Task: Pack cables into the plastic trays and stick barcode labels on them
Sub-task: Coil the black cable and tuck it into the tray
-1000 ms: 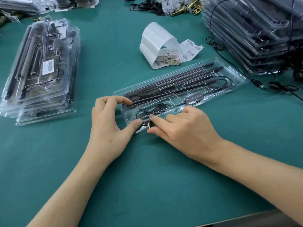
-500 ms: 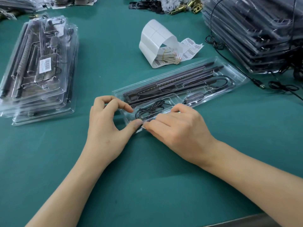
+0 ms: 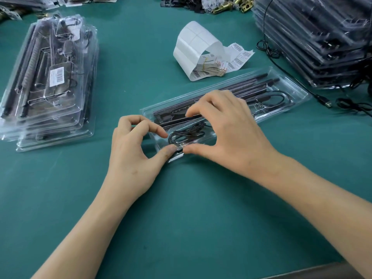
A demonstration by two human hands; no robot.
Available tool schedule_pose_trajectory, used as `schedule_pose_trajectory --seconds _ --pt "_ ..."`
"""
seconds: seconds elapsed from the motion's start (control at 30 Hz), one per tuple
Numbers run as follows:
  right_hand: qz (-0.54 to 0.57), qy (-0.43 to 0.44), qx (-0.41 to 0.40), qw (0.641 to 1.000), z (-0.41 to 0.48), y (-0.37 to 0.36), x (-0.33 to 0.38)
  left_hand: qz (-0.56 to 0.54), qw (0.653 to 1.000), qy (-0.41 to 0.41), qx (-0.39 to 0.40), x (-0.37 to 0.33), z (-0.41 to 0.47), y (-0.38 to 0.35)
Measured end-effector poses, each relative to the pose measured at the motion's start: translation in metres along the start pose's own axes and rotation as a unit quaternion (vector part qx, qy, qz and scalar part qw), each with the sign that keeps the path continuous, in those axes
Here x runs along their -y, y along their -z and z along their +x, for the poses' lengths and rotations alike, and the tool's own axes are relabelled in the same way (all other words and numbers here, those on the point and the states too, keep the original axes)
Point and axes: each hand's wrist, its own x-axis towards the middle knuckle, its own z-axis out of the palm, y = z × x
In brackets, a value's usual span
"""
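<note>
A clear plastic tray (image 3: 298, 93) lies slantwise on the green mat, with black rods and a second looped cable in its far slots. A coiled black cable (image 3: 187, 134) sits in its near compartment. My left hand (image 3: 130, 158) holds the tray's left end, index finger curled onto the edge and thumb on the near corner. My right hand (image 3: 227, 137) arches over the cable compartment, thumb on the near rim beside my left thumb and fingertips on the rods. A white label roll (image 3: 193, 43) with barcode labels (image 3: 239, 57) lies behind the tray.
A stack of packed, labelled trays (image 3: 50, 81) lies at the left. A taller stack of trays (image 3: 314, 37) fills the far right, with a loose black cable and USB plug (image 3: 326, 101) beside it. Brass hardware (image 3: 231, 5) lies at the back. The table's edge (image 3: 322, 272) shows bottom right.
My right hand has lifted off the cable's plug and spread, its fingers now reaching over to the rods while the thumb stays at the near rim. My left hand has barely moved.
</note>
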Motion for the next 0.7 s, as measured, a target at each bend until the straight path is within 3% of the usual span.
schedule_pose_trajectory --seconds 0.13,0.37,0.5,0.7 --pt "0.054 0.01 0.081 0.995 0.011 0.003 -0.001 0.005 1.0 -0.002 -0.011 0.002 -0.001 -0.001" --pt "0.117 -0.046 0.049 0.991 0.007 -0.01 0.007 0.052 0.997 -0.024 -0.054 0.004 0.0 -0.007" --pt "0.153 -0.075 0.064 0.983 0.007 -0.009 0.009 0.09 0.991 -0.076 -0.058 0.002 -0.001 -0.004" --pt "0.12 -0.095 0.076 0.985 0.009 -0.011 0.016 0.07 0.982 -0.175 0.022 0.002 0.001 0.002"
